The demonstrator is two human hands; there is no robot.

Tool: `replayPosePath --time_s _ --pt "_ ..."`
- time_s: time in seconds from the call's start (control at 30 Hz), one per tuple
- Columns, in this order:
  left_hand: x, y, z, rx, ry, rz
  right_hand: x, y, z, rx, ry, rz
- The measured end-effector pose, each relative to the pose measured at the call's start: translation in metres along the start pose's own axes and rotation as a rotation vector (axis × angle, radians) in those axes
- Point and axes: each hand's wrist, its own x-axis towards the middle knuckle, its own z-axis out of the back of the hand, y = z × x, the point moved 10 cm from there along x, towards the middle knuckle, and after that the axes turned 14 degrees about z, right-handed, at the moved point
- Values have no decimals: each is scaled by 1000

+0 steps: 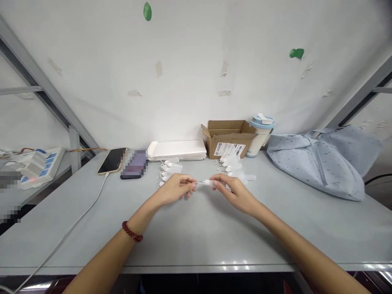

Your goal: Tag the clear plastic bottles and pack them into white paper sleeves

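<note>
Nothing can be read; print on the white label (pixel 223 148) on the cardboard box's (pixel 229 139) front is too small.

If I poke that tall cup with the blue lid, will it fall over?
Maybe, if you push up high: the cup looks tall and narrows toward its base. Pushed toward the cardboard box beside it, it would perhaps lean there instead. Its weight is hard to guess, because you can't see inside.

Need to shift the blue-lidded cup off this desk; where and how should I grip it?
Probably best to grip the cup around its pale body, just under the blue lid, coming from the near side: it stands upright, with the cardboard box close on its left and patterned cloth on its right.
</note>
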Motion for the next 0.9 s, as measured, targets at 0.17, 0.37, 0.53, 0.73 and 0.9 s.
replayPosePath --time_s 0.17,0.37,0.53,0.73,0.9 --pt "0 -1 0 22 -11 -22 -1 -7 1 46 -45 -49" --pt "-2 -7 4 -30 -41 -48 -2 -8 -5 148 -41 -77" --pt "-4 -10 -1 -157 41 -78 -2 -8 -9 238 -41 -98" --pt "-3 -7 -2 -218 67 -54 -1 -7 -9 246 -47 -93" --pt "-4 -7 -3 -239 81 -42 -1 -6 -8 250 -50 -98"
